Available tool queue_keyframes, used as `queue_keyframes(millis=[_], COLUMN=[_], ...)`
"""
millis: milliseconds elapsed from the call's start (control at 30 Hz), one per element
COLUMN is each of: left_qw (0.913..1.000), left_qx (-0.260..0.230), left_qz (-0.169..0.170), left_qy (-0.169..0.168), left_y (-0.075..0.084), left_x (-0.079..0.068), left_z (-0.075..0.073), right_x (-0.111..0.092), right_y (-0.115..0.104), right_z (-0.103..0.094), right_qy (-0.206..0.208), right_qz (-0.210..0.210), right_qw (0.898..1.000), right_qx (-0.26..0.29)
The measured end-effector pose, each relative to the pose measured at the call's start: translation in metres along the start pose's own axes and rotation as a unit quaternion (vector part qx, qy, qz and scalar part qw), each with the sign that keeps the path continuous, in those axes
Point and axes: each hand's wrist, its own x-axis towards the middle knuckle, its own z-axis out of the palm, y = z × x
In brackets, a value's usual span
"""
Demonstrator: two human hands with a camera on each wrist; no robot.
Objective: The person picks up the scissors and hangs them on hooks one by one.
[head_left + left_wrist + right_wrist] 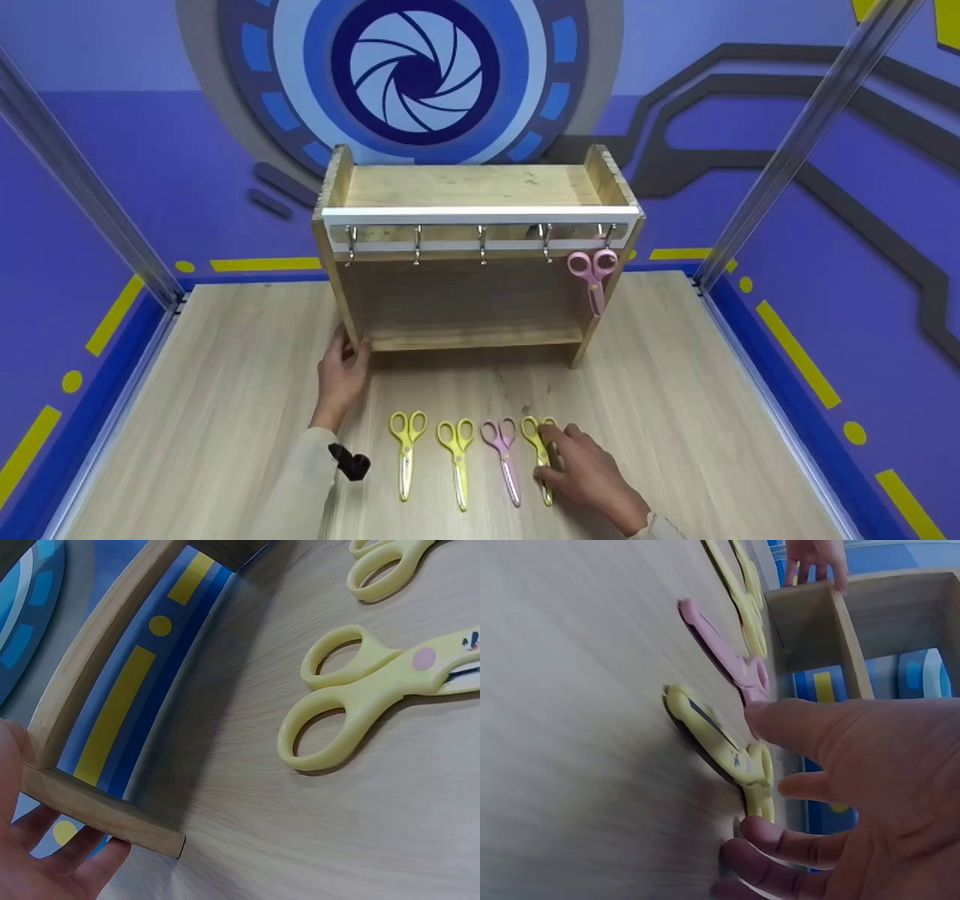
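My left hand (341,382) grips the lower left side of a wooden rack (465,184), thumb in front and fingers behind the side board (105,810). My right hand (592,472) is over the rightmost yellow scissors (538,448), which lie flat on the table. In the right wrist view its thumb (795,724) and fingers are spread around the handles of these scissors (739,761). Left of them lie pink scissors (502,446) and two more yellow scissors, all with handles toward the rack. Another pair of pink scissors (594,277) hangs from the rack's rightmost hook.
A white rail (450,215) with several metal hooks (482,244) runs across the rack's front. Below it is a lower shelf (472,343). Patterned blue-purple panels and metal posts (814,135) enclose the wooden table (712,420). A black strap end (350,461) sticks out from the left sleeve.
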Motion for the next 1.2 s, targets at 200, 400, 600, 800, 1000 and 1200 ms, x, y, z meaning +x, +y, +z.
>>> queue_keyframes(millis=[200, 400, 600, 800, 1000, 1200], left_qw=[1.0000, 1.0000, 0.9999, 1.0000, 0.9999, 0.9999], left_qx=[-0.001, -0.003, 0.000, 0.000, -0.006, -0.006], left_qz=[-0.001, 0.002, -0.008, -0.006, -0.007, -0.010], left_qy=[-0.005, -0.004, -0.008, -0.002, -0.008, -0.009], left_y=[0.002, 0.003, 0.003, 0.001, 0.001, 0.001], left_x=[0.000, 0.001, 0.001, 0.001, 0.000, 0.000], left_z=[-0.001, -0.002, -0.001, 0.000, 0.000, 0.000], right_x=[0.001, 0.001, 0.002, 0.000, -0.003, 0.002], right_y=[-0.005, -0.007, -0.007, -0.002, 0.008, 0.019], right_z=[0.004, 0.007, 0.007, 0.000, -0.008, -0.013], right_qy=[-0.014, -0.007, -0.014, -0.030, -0.010, 0.012], right_qz=[0.029, 0.045, 0.048, 0.042, 0.022, 0.036], right_qw=[0.999, 0.998, 0.998, 0.998, 0.998, 0.997], right_qx=[-0.015, -0.035, -0.036, -0.031, -0.052, -0.060])
